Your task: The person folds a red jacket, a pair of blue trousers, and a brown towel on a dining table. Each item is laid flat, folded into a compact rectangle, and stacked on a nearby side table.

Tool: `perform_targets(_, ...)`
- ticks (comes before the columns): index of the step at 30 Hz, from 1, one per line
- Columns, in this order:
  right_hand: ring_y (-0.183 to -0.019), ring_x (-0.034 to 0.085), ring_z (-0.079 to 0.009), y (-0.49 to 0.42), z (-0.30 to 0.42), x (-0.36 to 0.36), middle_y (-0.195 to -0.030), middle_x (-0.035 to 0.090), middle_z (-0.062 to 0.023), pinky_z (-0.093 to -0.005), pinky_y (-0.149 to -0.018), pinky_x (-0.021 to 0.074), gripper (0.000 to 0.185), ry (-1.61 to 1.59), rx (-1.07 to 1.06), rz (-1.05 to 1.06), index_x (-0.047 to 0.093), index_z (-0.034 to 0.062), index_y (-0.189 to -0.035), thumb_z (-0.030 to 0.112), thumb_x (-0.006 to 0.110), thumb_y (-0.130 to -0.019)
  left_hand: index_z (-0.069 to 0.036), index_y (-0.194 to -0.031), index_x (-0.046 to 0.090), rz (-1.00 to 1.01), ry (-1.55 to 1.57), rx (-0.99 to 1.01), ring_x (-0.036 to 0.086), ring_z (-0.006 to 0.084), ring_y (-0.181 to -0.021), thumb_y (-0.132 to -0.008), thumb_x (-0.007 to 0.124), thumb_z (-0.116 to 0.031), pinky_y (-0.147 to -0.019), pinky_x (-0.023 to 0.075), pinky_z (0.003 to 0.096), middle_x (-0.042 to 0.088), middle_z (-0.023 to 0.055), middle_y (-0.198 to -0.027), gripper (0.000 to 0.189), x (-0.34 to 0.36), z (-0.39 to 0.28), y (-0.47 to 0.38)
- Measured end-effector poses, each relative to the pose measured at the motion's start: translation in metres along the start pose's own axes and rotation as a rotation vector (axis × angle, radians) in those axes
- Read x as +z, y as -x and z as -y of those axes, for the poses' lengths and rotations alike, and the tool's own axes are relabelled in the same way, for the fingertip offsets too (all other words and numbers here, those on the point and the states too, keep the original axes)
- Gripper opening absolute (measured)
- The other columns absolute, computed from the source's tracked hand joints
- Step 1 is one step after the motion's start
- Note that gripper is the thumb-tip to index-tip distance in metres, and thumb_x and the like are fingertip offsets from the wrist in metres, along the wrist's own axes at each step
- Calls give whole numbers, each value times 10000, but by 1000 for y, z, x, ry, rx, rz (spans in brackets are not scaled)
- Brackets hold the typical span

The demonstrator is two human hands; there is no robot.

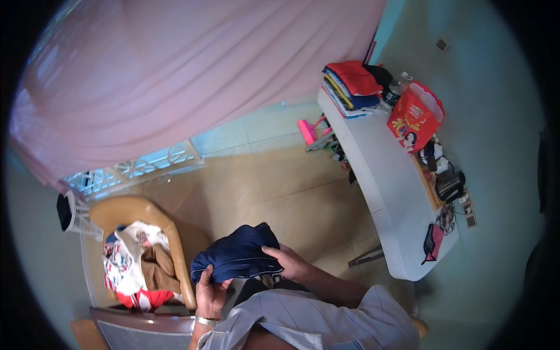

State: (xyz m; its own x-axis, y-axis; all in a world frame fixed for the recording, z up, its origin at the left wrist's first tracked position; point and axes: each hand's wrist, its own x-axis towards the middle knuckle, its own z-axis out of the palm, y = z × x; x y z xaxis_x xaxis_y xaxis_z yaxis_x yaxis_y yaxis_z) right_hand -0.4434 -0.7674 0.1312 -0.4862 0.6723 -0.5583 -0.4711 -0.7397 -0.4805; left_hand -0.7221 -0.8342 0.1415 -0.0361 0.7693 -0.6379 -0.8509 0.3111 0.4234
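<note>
A dark navy cloth garment with thin white piping (238, 251) is held up in front of my body, bunched or folded. My left hand (211, 291), with a metal wristwatch on the wrist, grips its lower left end. The right end is pinched by my right hand (286, 262), thumb on top. To the left, a tan armchair (177, 249) holds a loose heap of clothes (140, 258) in white, brown and red. A stack of folded clothes (352, 89), red on top, lies at the far end of the white table (372, 175).
On the table stand a plastic bottle (395, 91), a red bag (415, 118), a wooden tray (426, 183), an electric kettle (450, 186) and a pink-and-black face mask (432, 245). A pink broom (307, 132) is beside its far leg. A pink curtain (197, 78) hangs ahead; a white stool (83, 214) stands left.
</note>
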Motion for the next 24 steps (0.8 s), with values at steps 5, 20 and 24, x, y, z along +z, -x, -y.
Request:
perform_targets(5, -1042, 797, -228, -55, 43, -48, -1199, 796, -95, -403, -916, 658, 327, -99, -128, -132, 706, 39, -1361, 247, 720, -1108, -58, -1374, 683, 112, -89, -101, 805, 333, -1123, -1056, 774, -162, -840, 738, 513, 782, 141, -1306, 347, 69, -12, -101)
perform_targets(20, -1113, 784, -242, -191, 288, -23, -1267, 782, -116, -407, -956, 642, 428, -236, -421, -296, 671, 22, -1383, 298, 777, -1074, -102, -1500, 635, 474, -362, -247, 692, 318, -1348, -1098, 704, -203, -1130, 599, 516, 723, 113, -1454, 421, 322, -114, -359)
perform_targets(24, -1128, 785, -238, -212, 373, -34, -1271, 785, -107, -416, -967, 651, 422, -277, -507, -313, 670, 43, -1398, 292, 777, -1075, -58, -1468, 639, 577, -544, -76, 733, 299, -1284, -1107, 702, -186, -1052, 647, 467, 740, 143, -1374, 389, 401, -106, -433)
